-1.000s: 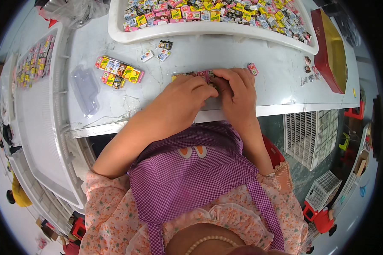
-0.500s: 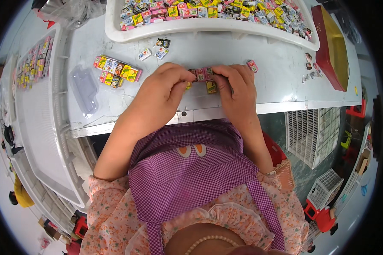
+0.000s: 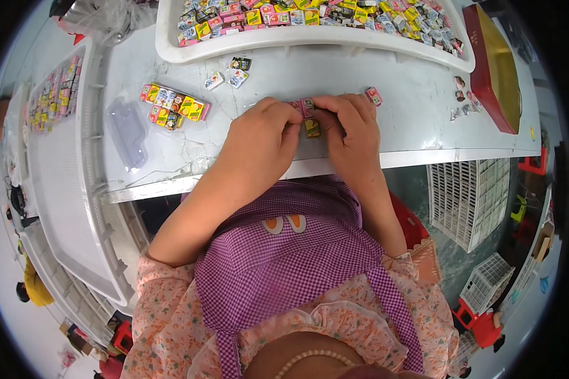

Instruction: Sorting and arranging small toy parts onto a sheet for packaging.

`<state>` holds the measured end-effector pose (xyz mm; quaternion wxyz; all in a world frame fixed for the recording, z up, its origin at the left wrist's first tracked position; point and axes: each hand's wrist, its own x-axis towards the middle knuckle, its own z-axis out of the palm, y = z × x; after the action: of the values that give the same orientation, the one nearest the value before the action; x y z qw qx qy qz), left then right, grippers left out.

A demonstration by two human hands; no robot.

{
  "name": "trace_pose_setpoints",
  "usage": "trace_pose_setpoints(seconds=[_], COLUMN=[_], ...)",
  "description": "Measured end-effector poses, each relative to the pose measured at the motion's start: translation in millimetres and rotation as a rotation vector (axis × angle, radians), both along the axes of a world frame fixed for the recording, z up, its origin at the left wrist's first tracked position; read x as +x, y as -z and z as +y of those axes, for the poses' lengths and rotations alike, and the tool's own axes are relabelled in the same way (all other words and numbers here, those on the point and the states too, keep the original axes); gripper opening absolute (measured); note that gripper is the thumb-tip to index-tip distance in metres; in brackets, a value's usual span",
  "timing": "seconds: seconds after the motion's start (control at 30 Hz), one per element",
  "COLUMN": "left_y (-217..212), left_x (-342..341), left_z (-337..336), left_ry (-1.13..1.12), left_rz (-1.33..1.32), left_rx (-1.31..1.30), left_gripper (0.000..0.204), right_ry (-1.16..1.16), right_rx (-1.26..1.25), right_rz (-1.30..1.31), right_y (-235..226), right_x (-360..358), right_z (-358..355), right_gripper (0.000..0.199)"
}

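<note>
A short row of tiny candy-like boxes lies on the table between my hands, with a pink box (image 3: 307, 106) at its right end. Just below it sits a yellow box (image 3: 312, 128). My left hand (image 3: 264, 136) is curled closed at the row's left side. Thumb and forefinger pinch together there, covering what they hold; a moment earlier a small yellow box showed between them. My right hand (image 3: 353, 129) is closed, with thumb and forefinger against the right side of the boxes. A loose pink box (image 3: 373, 96) lies beyond its knuckles.
A white tray (image 3: 259, 47) heaped with small boxes stands at the back. Grouped boxes (image 3: 174, 104), a clear plastic shell (image 3: 128, 136) and several loose boxes (image 3: 237, 78) lie left. Another white tray (image 3: 82, 208) stands farther left; a red-and-gold box lid (image 3: 494, 76) is at right.
My left hand has moved right and closer to the row, and now hides the yellow box at its fingertips and the row's left end. My right hand has barely moved.
</note>
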<state>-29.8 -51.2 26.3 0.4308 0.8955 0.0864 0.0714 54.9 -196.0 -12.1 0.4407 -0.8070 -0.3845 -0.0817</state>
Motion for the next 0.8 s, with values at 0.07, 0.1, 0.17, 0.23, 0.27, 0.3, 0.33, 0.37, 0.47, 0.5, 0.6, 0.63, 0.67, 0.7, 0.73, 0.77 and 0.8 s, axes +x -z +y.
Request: trace_pose_setpoints(seconds=[0.07,0.1,0.17,0.23,0.27,0.3,0.33,0.37,0.47,0.5,0.6,0.63,0.67,0.7,0.73,0.77,0.8], left_y=[-3.1,-2.5,-0.9,-3.3,-4.0,-3.3,-1.6,-0.2,1.8,1.3,-0.4,-0.5,-2.5,-1.3,-1.3,-0.8,-0.5], left_x=[2.8,4.2,6.4,6.8,6.6,6.2,5.5,4.9,-0.1,-2.0,-9.5,-12.3,-14.1,-16.7,-19.2,-20.6,-21.5], left_z=[1.0,2.3,5.2,3.3,2.3,1.4,0.5,-0.3,4.7,8.9,24.3,28.4,29.9,29.8,30.3,31.8,32.7], left_ry=[-0.019,-0.017,0.003,0.011,0.018,0.019,0.014,0.010,-0.053,-0.056,-0.139,-0.158,-0.176,-0.194,-0.199,-0.190,-0.180], left_rz=[0.080,0.080,0.068,0.072,0.076,0.076,0.065,0.052,-0.086,-0.087,-0.099,-0.085,-0.076,-0.110,-0.115,-0.110,-0.106], left_rx=[-0.063,-0.061,-0.009,0.002,0.011,0.010,-0.012,-0.034,-0.114,-0.114,-0.179,-0.165,-0.146,-0.153,-0.151,-0.130,-0.108], left_gripper=[0.007,0.007,0.006,0.005,0.005,0.005,0.006,0.006,0.008,0.008,0.010,0.010,0.010,0.010,0.010,0.010,0.010], right_ry=[0.000,-0.003,-0.003,-0.006,-0.005,-0.007,-0.010,-0.010,0.034,0.038,0.009,-0.019,-0.024,-0.050,-0.076,-0.084,-0.086], right_rx=[0.004,0.005,0.006,0.010,0.009,0.007,0.004,0.004,0.083,0.098,0.060,0.009,0.011,-0.002,-0.016,-0.079,-0.083], right_rz=[-0.007,-0.008,-0.009,0.011,0.011,0.008,0.004,0.004,0.054,0.079,0.135,0.164,0.160,0.174,0.189,0.179,0.175], right_y=[0.6,0.9,0.6,-0.7,-0.8,-0.8,-0.9,-0.3,0.1,-2.1,-12.3,-14.9,-18.4,-21.6,-23.6,-21.1,-17.8], right_x=[0.7,1.0,0.7,0.2,0.1,0.1,-0.1,-0.7,-3.2,-3.0,-9.1,-12.6,-17.2,-23.1,-26.9,-28.3,-28.5], right_z=[-0.2,0.1,0.4,0.7,0.3,-0.1,-0.2,-0.4,-1.2,-2.4,-3.6,-3.8,-3.0,0.5,4.4,7.5,9.6], right_gripper=[0.024,0.023,0.023,0.024,0.024,0.023,0.023,0.023,0.021,0.020,0.021,0.022,0.022,0.021,0.021,0.019,0.019])
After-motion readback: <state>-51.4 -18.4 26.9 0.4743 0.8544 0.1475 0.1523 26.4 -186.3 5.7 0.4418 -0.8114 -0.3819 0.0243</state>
